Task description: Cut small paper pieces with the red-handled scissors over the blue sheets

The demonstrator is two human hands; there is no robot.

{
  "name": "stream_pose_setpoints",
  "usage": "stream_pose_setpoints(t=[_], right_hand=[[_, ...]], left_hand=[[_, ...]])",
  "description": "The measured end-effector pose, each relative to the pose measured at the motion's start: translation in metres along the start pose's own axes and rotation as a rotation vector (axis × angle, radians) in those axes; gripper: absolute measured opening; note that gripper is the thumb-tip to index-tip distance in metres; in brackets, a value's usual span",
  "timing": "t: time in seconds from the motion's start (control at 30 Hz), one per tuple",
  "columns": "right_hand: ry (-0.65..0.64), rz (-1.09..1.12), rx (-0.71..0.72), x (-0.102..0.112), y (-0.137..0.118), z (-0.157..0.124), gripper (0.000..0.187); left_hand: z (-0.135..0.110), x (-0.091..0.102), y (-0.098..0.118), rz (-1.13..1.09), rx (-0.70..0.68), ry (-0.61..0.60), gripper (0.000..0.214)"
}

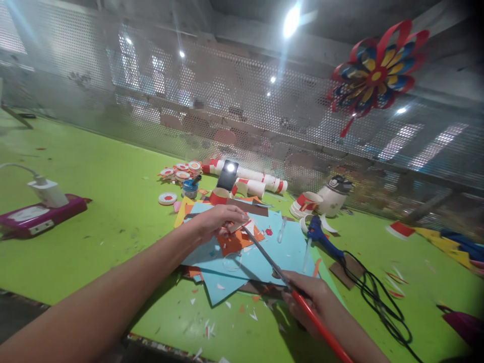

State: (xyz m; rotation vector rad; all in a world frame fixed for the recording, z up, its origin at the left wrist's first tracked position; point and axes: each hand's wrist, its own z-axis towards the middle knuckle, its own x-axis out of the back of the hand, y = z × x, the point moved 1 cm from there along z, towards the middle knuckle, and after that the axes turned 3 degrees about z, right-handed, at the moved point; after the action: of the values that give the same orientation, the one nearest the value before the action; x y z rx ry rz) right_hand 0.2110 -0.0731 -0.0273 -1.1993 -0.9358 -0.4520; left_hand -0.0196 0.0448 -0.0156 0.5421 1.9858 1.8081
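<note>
My left hand (226, 220) pinches a small white and red paper piece (245, 223) above the stack of papers. In my right hand (310, 297) is a pair of red-handled scissors (270, 259), its blades pointing up and left so the tip meets the paper piece. Whether the blades are parted I cannot tell. Beneath both hands lie light blue paper sheets (223, 290), with an orange paper piece (236, 243) on top. A tiny red paper shape (268, 232) rests on the blue sheet to the right of the scissor tip.
A blue glue gun (327, 239) with a black cord lies at the right. Behind stand paper cups (305, 202), a white jar (333, 199) and a lit phone (228, 174). Round paper pieces (182, 174) are piled back left. A purple power strip (45, 218) sits far left.
</note>
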Motion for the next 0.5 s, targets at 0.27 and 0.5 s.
stream_pose_setpoints(t=[0.27,0.5], right_hand=[[-0.038,-0.002,-0.002,0.0018,0.0012,0.0019,0.022],[-0.018,0.035,0.012,0.0012,-0.0028,0.001,0.021]], left_hand=[[-0.0012,-0.0012,0.0015,0.011,0.007,0.012,0.032],[-0.0003,-0.0008,0.0003,0.015,0.018,0.019,0.031]])
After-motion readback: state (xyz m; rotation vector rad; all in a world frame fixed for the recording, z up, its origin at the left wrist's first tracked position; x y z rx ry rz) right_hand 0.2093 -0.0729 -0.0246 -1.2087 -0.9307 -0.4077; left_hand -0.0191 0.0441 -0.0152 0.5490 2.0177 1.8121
